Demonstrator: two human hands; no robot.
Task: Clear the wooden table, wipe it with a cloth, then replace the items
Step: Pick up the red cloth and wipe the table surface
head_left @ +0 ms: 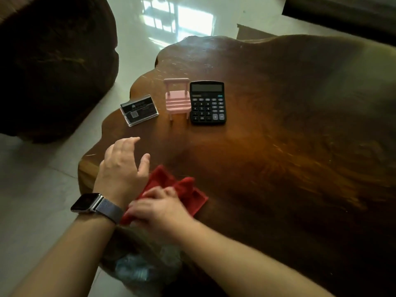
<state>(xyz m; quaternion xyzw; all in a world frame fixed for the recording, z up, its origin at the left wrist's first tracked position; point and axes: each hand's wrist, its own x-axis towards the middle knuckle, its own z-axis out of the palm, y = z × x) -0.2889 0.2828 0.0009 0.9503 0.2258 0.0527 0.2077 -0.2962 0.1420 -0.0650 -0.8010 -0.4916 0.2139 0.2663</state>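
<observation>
On the dark wooden table (289, 129) stand three items in a row near its far left edge: a clear card holder with black cards (139, 112), a small pink toy chair (177, 98) and a black calculator (207, 103). A red cloth (184, 189) lies crumpled near the table's front left edge. My right hand (160, 206) rests on the cloth and grips it. My left hand (123, 166), with a watch on the wrist, hovers just left of the cloth with its fingers spread and holds nothing.
A large dark wooden stump seat (53, 67) stands to the left across the glossy tiled floor (32, 179). A clear plastic bag (141, 269) lies below the table's front edge. Another dark piece of furniture (342, 11) is at the top right.
</observation>
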